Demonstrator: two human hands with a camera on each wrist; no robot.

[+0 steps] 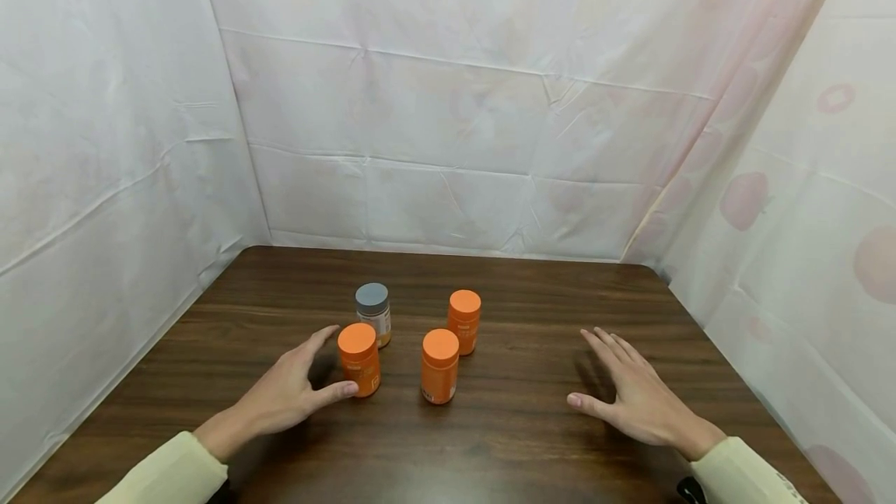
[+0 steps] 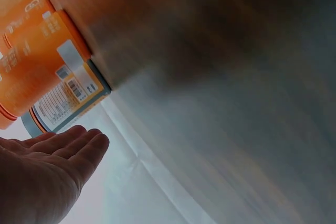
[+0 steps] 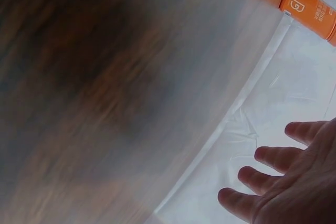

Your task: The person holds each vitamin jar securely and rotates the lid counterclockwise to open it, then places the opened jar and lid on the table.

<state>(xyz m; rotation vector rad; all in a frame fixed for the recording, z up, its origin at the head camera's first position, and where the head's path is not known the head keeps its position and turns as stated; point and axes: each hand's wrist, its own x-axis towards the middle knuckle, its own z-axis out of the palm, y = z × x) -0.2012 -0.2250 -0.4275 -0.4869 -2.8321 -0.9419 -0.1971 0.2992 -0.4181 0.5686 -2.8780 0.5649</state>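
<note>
Three orange bottles with orange lids stand upright on the table. My left hand (image 1: 287, 387) is beside the leftmost orange bottle (image 1: 360, 362), its thumb overlapping the bottle's lower edge in the head view and its fingers extended on the far left side. Just behind that bottle is a clear bottle with a grey lid (image 1: 372, 299) and a printed label. To the right stand the front orange bottle (image 1: 439, 370) and the back orange bottle (image 1: 464, 323). On the right side of the table, my right hand (image 1: 640, 399) hovers apart from the bottles, fingers spread and holding nothing.
The dark wood-grain table (image 1: 532, 442) has rounded far corners. White sheeting (image 1: 434, 115) hangs along the back, and the right-hand sheet (image 1: 805, 255) carries faint red fruit prints. Pale sleeves (image 1: 171, 473) cover both forearms.
</note>
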